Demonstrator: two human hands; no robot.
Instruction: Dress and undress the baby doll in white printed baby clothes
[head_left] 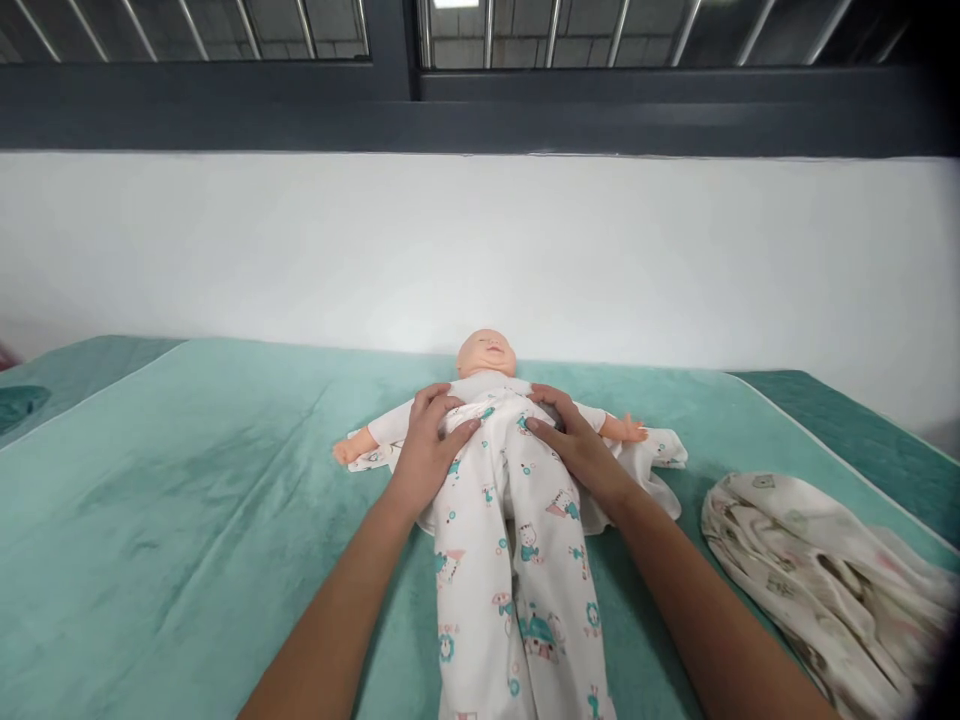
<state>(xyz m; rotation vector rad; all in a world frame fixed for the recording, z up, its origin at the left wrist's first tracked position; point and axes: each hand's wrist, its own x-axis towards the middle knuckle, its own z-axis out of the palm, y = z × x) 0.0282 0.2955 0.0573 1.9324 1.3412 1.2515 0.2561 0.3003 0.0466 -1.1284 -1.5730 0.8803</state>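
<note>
A baby doll point(487, 352) lies on its back, arms spread, in a white long-sleeved top. Printed baby pants point(525, 560) lie over its lower body and stretch toward me, with both legs side by side. My left hand point(435, 445) is closed on the waistband at the left side, thumb lying across the printed cloth. At the opposite side, my right hand point(577, 440) grips the waistband in the same way. The doll's legs and feet are out of sight. Under its body and arms, a printed garment point(667, 447) spreads out on both sides.
A crumpled patterned cloth point(817, 580) lies at the right on the green bed cover point(187, 500). Behind the bed runs a white wall point(300, 250), below a dark window frame point(225, 105) with metal bars.
</note>
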